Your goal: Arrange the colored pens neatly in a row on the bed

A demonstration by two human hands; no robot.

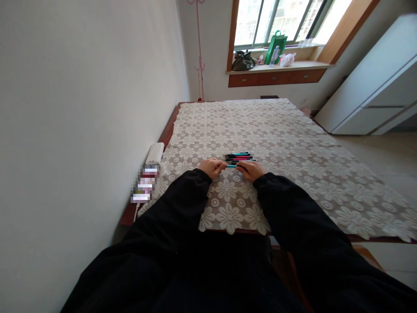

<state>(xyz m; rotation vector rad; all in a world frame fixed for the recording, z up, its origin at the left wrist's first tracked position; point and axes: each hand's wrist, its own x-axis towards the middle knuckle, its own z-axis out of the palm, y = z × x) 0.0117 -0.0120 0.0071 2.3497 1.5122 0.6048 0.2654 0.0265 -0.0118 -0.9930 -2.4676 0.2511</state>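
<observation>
1. Fingers of my left hand (212,167) are curled around one end of a slim turquoise plastic pen (232,166), and the fingers of my right hand (250,169) pinch its other end; both hands grasp it at once.
2. I see the turquoise pen lying level between the two hands, just above the table (293,143), near the edge closest to me.
3. Just beyond the held pen, a small row of slim pens in black, turquoise and pink (240,157) lies side by side on the table, close to my knuckles but apart from them.
4. The table is covered by a cream lace cloth with a flower pattern (228,204); its dark wooden edge shows at the left and front.
5. My two black sleeves (182,204) reach forward from the bottom of the view.
6. At the table's left edge, against the plain white wall (81,108), rests a white oblong plastic block (154,153); a blurred patch lies just in front of it, and I cannot tell what it is.
7. Far behind, a wooden window sill (276,67) carries a green bag (276,47), a dark bag (243,61) and a pale bundle (286,59).
8. A white cabinet (374,87) stands at the right.
</observation>
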